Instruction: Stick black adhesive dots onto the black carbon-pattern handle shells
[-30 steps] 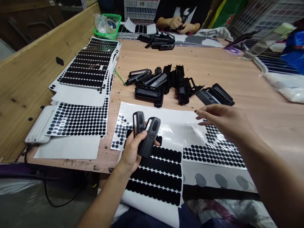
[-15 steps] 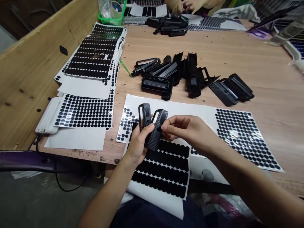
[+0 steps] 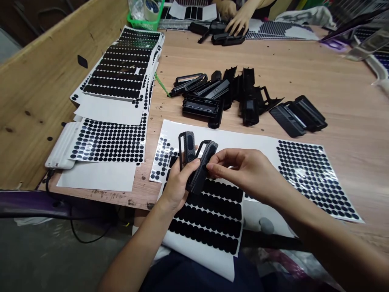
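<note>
My left hand is closed around two black plastic housings side by side. The left housing has a frame-like opening and dark oval inlays. The right housing has a carbon-fibre-like pattern and leans with its top to the right. At its right edge, my right hand is closed in a pinch, fingertips touching the face of that housing. Whatever lies between those fingertips is hidden. Beneath both hands is a white sheet with rows of black overlapping round stickers, its lower end hanging over the table edge.
Several loose black housings lie mid-table, with more to the right. A dot-sticker sheet lies at right; stacked sticker sheets lie left beside a wooden board and white device. Another person's hand is across the table.
My right fingertips stay at the right housing with only a slight shift. Across the table, the other person's hand has reached down onto the black parts there. The view has shifted slightly.
</note>
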{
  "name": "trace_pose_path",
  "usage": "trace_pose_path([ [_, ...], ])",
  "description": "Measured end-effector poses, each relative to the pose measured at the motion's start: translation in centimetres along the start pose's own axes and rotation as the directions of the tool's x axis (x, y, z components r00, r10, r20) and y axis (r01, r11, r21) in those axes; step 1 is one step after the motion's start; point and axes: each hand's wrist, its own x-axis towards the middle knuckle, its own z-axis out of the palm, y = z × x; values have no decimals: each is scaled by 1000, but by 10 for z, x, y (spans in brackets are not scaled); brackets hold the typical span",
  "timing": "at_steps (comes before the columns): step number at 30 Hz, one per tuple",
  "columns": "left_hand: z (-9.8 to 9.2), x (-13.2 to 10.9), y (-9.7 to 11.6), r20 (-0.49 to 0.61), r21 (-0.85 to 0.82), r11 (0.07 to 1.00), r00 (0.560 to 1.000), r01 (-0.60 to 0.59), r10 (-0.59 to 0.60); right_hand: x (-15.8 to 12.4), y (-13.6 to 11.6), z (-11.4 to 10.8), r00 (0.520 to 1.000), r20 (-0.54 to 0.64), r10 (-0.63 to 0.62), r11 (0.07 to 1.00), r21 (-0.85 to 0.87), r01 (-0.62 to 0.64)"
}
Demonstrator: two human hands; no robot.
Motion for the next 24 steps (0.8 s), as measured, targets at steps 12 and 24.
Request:
trace_pose_path([
  [12, 0, 0, -1, -18, -13, 1000, 1000, 12, -12, -2, -7, -5, 996, 47, -74, 956, -282, 84],
  [24, 0, -2, 1, 36, 122, 991, 998, -56, 52, 4, -14, -8, 993, 98, -64, 820, -562, 108],
])
